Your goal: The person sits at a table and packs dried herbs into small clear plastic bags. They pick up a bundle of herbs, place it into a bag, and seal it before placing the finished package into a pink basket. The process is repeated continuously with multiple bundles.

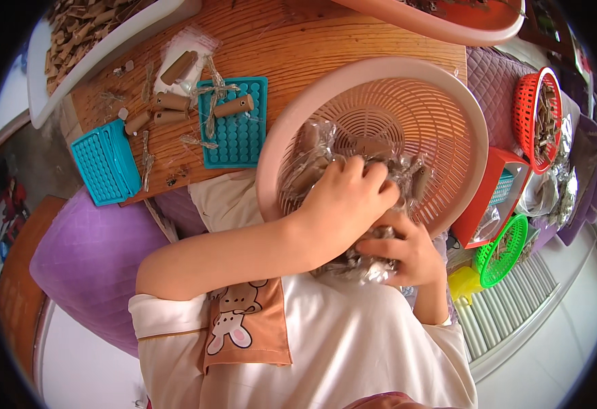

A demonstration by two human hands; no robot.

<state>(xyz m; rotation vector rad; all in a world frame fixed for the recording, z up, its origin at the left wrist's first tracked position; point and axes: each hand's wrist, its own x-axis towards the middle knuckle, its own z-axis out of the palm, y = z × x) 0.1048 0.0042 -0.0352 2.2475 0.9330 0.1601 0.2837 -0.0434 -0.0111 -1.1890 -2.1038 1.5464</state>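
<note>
A large pink plastic basket (472, 136) with slotted sides rests in front of me, tilted against the table. Crinkled clear plastic packets (319, 146) with brown pieces and twine inside lie in its near part. My left hand (349, 198) reaches over these packets, fingers curled down; its fingertips are hidden, so what they grip does not show clearly. Close below it, my right hand (407, 252) curls its fingers round a shiny clear plastic bag (370, 262) at the basket's near rim, against my shirt.
Teal bubbled trays (250, 146), brown tubes (172, 102) and twine lie on the wooden table (291, 48). A white bin (84, 75) of brown pieces stands far left, a larger pink tub (448, 24) at the back. Red (526, 109) and green (482, 262) baskets are at right.
</note>
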